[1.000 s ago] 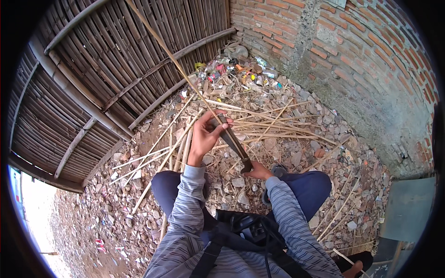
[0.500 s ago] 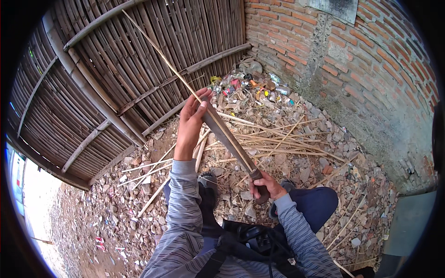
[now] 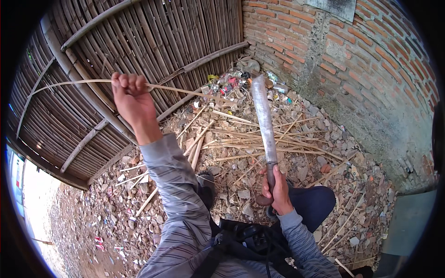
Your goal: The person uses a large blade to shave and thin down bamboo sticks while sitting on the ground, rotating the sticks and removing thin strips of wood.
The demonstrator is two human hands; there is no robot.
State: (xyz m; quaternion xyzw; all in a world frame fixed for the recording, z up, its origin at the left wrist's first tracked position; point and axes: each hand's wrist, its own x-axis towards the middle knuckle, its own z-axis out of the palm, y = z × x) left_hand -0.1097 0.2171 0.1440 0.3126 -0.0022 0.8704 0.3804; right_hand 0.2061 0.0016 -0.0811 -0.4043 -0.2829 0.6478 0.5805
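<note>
Your left hand [image 3: 134, 102] is raised out to the left, fingers curled closed around a thin, pale strip [image 3: 181, 89]. The strip runs crosswise through the fist: one length bows out to the left, the other slopes right and slightly down. Behind it, a slatted wall [image 3: 162, 28] of dark canes.

Your right hand [image 3: 279, 192] is low, right of centre, wrapped around the dark brown handle [image 3: 270, 178] of a long knife [image 3: 264, 120]; thumb lies along the grip. Blade points up and away from you, tilted a little left, greyish and scuffed. Blade and strip stand apart.

Beyond the knife, a loose spread of pale strips [image 3: 287, 141] lies on stony ground [image 3: 116, 222], some crossing. More strips lean together left of it, near your dark shoe [image 3: 206, 183]. At the far corner, a heap of coloured litter [image 3: 241, 81] sits between the slatted wall and a brick wall [image 3: 287, 28]. A black bag [image 3: 248, 236] rests at your lap.
</note>
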